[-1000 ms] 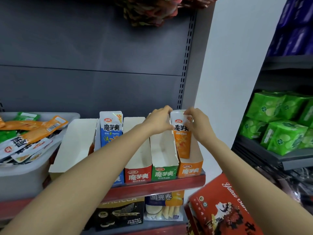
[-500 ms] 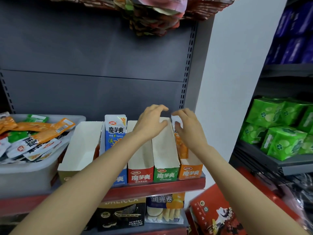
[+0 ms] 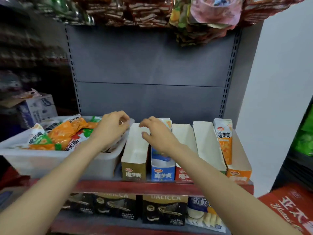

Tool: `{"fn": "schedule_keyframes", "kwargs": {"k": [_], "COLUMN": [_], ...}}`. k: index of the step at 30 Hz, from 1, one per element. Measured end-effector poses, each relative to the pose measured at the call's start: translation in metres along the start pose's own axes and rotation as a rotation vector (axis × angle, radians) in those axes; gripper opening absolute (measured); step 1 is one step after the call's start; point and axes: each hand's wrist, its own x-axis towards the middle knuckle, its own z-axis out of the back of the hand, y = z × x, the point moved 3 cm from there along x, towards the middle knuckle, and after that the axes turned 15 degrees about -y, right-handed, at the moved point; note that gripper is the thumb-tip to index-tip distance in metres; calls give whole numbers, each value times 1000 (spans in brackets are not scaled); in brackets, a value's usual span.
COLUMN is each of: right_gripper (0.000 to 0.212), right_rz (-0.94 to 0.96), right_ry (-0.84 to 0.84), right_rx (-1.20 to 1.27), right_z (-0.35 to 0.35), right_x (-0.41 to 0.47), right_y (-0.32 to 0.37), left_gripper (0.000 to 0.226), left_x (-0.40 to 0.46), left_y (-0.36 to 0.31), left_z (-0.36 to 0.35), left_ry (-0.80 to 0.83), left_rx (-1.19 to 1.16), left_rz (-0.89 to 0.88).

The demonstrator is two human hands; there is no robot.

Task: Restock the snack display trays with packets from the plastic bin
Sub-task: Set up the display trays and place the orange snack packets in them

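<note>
A translucent plastic bin [image 3: 42,160] on the shelf's left holds several orange, green and red snack packets [image 3: 67,133]. To its right stand several narrow cardboard display trays: brown [image 3: 133,173], blue [image 3: 163,173], red [image 3: 183,176], a white-walled one [image 3: 208,145] and orange [image 3: 238,175]. An orange packet [image 3: 223,138] stands upright in the orange tray, and a blue packet [image 3: 160,156] in the blue tray. My left hand [image 3: 111,128] hovers over the bin's right end, fingers loosely curled, holding nothing. My right hand [image 3: 157,134] hangs over the brown and blue trays, also holding nothing.
The trays sit on a red-edged shelf [image 3: 135,185] against a grey back panel [image 3: 152,65]. Wafer boxes [image 3: 164,209] fill the shelf below. Snack bags [image 3: 203,17] hang overhead. A white wall [image 3: 279,82] is at the right, a red box [image 3: 291,209] at lower right.
Both hands let go of the orange packet, which now stands in the orange tray, and moved left toward the bin. The camera view shifted left too.
</note>
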Motion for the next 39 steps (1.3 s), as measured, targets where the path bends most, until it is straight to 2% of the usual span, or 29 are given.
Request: {"fn": "schedule_keyframes", "kwargs": {"k": [3,7,10,16,19,22,25,28,29,31,34,36,37,39], "right_gripper": [44,55,64,50,59,37,21,21,18,13,9,7,14,41], "right_rz": [1,-17,-6,62,115,158,80,-4,-26,-89,-189,-197,-189,-186], "right_ry": [124,316,400,411,373,215,-47,-191,-214,-208,-194,-232,-268,-335], "right_rx": [12,65,-14,-193,-255,-334,-216,20,106,259,443,461,438,415], "right_z": [-38,-73,-88,-96,-94,-91,-77,-57,-48,-32,-8,11,23,48], "right_x": [16,34,41,47,50,52,53,52,51,47,37,29,24,14], "right_y": [24,50,58,69,69,68,65,56,54,49,35,22,15,2], "left_gripper": [24,51,59,14,24,16,12,41,43,30,8,5,11,21], "left_x": [-3,-14,-12,-4,0,0,-3,-2,-1,2,7,10,11,13], "left_y": [42,80,100,105,101,96,93,92,89,78,47,21,7,-23], "left_z": [14,28,34,40,50,62,68,65,63,56,44,34,29,15], "left_ry": [161,500,570,468,294,70,-100,-175,-169,-152,-146,-174,-181,-146], "left_rx": [54,136,137,284,263,204,-115,-338,-397,-473,-493,-550,-569,-606], "left_rz": [69,104,137,-78,-113,-100,16,148,185,207,122,95,88,75]}}
